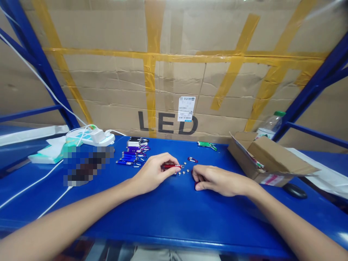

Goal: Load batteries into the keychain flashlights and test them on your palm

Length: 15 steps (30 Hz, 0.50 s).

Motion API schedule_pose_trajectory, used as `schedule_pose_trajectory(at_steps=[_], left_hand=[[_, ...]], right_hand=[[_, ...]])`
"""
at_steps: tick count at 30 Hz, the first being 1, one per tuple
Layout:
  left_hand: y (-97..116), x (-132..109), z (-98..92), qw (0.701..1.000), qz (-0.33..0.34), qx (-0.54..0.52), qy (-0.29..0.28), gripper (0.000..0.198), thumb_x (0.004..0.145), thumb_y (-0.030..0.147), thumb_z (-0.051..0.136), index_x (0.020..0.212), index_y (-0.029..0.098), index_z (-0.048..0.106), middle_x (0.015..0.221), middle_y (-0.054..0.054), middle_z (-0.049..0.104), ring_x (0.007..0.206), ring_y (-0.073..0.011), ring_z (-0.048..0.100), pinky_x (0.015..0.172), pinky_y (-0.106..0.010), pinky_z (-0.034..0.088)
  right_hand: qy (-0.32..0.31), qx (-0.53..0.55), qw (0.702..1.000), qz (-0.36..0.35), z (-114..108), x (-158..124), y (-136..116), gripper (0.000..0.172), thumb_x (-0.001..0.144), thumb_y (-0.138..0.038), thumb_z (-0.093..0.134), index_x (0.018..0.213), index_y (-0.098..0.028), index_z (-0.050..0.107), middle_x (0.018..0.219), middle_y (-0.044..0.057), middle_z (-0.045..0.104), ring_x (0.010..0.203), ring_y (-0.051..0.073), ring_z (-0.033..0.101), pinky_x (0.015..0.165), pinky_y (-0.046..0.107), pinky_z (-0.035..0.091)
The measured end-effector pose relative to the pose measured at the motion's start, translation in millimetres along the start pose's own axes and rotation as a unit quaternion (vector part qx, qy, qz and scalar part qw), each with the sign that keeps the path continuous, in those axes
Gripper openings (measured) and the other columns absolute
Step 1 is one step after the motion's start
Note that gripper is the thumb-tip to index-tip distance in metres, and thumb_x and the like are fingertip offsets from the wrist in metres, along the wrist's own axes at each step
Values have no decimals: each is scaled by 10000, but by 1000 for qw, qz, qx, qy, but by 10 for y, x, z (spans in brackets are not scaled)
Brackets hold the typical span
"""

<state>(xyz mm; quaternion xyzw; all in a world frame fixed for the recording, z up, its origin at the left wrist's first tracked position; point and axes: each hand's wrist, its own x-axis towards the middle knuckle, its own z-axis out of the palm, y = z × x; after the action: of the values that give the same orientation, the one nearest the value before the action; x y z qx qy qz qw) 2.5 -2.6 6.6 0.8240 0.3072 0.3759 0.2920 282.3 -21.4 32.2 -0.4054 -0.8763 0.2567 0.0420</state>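
Discs (183, 172) are lying between the left hand (153, 172) and the right hand (213, 180), probably so either can reach them. The left is pinching a red tube (170, 166) lengthwise — seemingly to leave its right end exposed. The right is curling narrowly, apparently around a small red piece (196, 184), mostly hidden. Beyond the left hand, coloured tubes (132, 149) are lying in rows — likely sorted by colour.

Shows red on tube (170, 166) & clip (193, 159), silv. on discs (187, 170), blue on table (163, 214); goes blk, silv., purp., blue down tube row (130, 158), grn on tube pair (205, 144); has yel. tape (150, 83) grid & blk letters (166, 122) on brn carton (108, 79).
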Motion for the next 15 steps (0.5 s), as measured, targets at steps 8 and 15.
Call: schedule_pose_trajectory(at_steps=[8, 15], left_hand=[[-4, -5, 10, 1000, 6, 12, -6, 158, 1015, 350, 715, 1050, 203, 759, 1010, -38, 767, 907, -190, 704, 816, -297, 516], [-7, -6, 12, 1000, 9, 14, -9, 147, 1018, 334, 710, 1049, 199, 761, 979, -26, 763, 875, -174, 686, 803, -284, 498]], right_hand=[[63, 51, 997, 5, 52, 64, -89, 210, 1101, -344, 545, 930, -245, 477, 771, -21, 648, 708, 173, 602, 664, 274, 410], [153, 57, 985, -52, 90, 90, -18, 237, 1160, -365, 388, 1141, -231, 583, 825, -13, 625, 708, 160, 580, 686, 271, 452]])
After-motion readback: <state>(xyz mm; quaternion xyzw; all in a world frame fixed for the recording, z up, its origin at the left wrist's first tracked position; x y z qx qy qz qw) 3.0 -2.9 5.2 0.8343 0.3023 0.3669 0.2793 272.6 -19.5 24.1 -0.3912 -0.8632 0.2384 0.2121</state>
